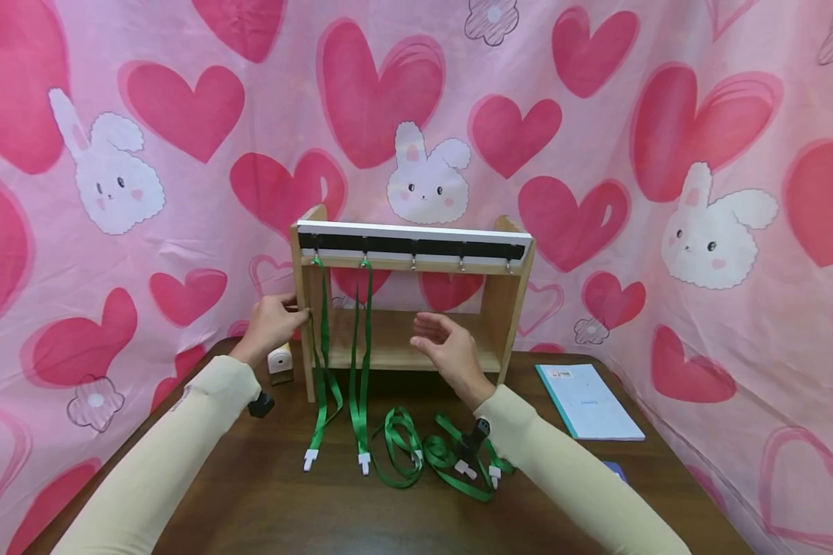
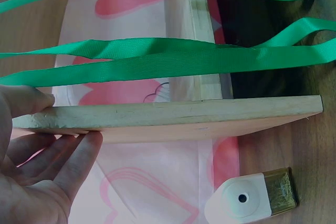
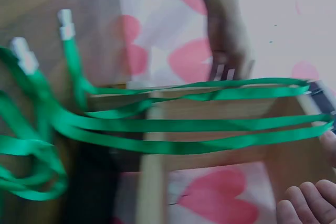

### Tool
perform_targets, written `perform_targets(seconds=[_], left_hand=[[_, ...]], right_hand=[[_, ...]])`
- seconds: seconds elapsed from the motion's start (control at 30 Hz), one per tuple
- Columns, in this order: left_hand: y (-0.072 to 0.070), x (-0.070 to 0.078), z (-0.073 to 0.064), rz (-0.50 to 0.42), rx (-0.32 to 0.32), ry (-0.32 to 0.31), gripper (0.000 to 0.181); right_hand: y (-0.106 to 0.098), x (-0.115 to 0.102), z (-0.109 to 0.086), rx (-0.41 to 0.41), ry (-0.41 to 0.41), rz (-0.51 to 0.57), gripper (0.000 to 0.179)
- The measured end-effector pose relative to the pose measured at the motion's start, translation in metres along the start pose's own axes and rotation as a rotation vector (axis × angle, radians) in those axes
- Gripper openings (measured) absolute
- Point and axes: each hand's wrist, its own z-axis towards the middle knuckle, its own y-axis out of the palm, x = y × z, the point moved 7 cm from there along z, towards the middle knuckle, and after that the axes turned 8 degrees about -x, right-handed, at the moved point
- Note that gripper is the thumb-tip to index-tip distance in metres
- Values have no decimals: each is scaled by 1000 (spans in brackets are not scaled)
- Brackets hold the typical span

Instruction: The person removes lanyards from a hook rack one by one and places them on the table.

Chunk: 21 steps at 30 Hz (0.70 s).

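A small wooden shelf rack [image 1: 519,308] carries a row of metal hooks along a black strip on its front rail. From the two leftmost hooks hang green lanyards [image 1: 325,324], their white clips resting on the table. My left hand [image 1: 271,324] grips the rack's left side panel [image 2: 173,114], thumb on the inner side and fingers on the outer. In front of the rack's right half, my right hand [image 1: 451,351] hovers with relaxed fingers, holding nothing. Below it lie more green lanyards, one loosely coiled [image 1: 397,447] and others bunched [image 1: 451,455], partly hidden by the wrist camera.
A white and brown object with a round hole [image 1: 280,362] stands just left of the rack. Toward the right, a white and teal pad [image 1: 590,401] lies on the dark wooden table [image 1: 250,493], with a small blue item [image 1: 615,469] partly behind the right sleeve.
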Motion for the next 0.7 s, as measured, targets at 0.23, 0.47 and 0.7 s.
perform_targets(seconds=[0.23, 0.47, 0.7], left_hand=[[0, -1, 2, 10, 5, 5, 52], [-1, 1, 2, 3, 5, 3, 51], [-1, 1, 2, -5, 3, 4, 51]], right_hand=[[-4, -42, 26, -37, -70, -27, 44], [2, -61, 49, -40, -61, 1, 44], [17, -70, 65, -62, -72, -2, 43]])
